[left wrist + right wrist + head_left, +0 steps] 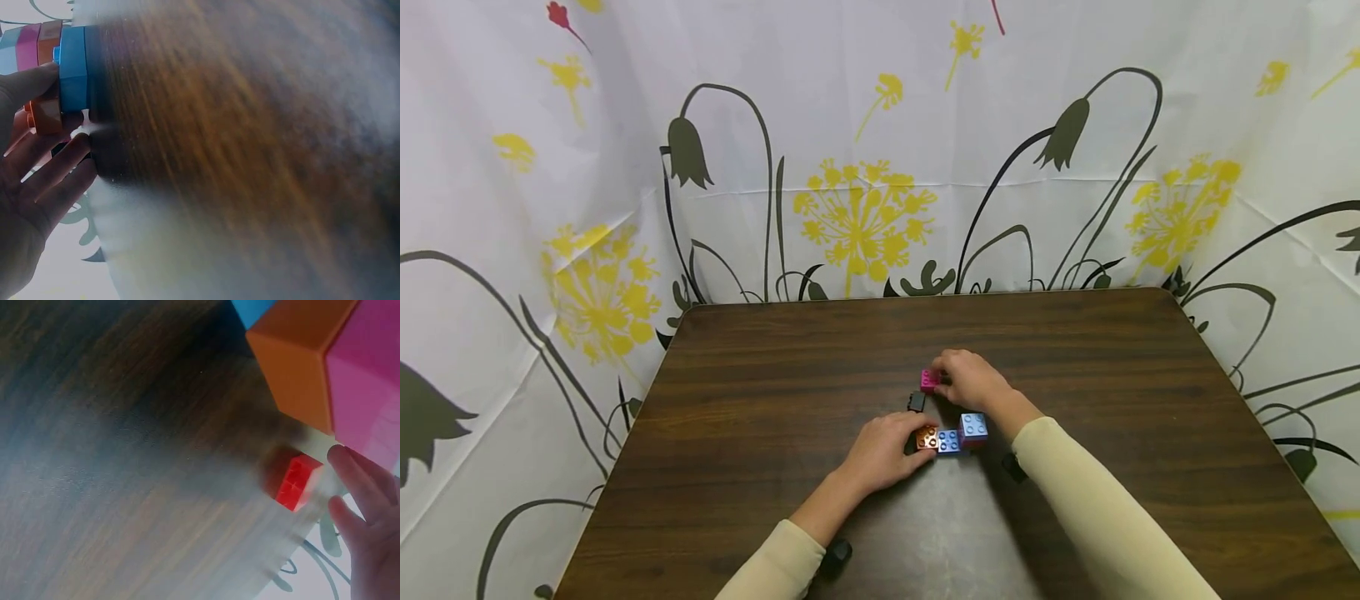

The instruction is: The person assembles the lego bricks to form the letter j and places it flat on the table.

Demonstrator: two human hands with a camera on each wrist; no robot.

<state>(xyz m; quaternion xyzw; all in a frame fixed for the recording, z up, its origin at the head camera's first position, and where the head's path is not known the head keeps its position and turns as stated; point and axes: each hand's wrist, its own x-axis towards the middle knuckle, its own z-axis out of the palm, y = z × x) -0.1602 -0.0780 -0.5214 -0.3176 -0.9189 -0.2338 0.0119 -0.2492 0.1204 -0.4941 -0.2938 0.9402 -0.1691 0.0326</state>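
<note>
My left hand [883, 450] grips an orange brick [927, 437] between thumb and fingers. This brick is part of a joined build with a blue brick [948, 441] and a taller stack topped by a light blue brick [973, 425]. In the left wrist view, pink [28, 47] and orange layers show in the stack, with the blue brick [74, 69] at its base. Farther back, my right hand [970, 379] pinches a small pink brick [929, 381] at its right side. In the right wrist view, a red brick [300, 481] lies on the table near the right fingers.
A black brick [917, 402] stands between the two hands, just behind the orange brick. The dark wooden table [760, 375] ends at a flower-print curtain [865, 100] at the back. Black wrist devices [837, 553] sit under both forearms.
</note>
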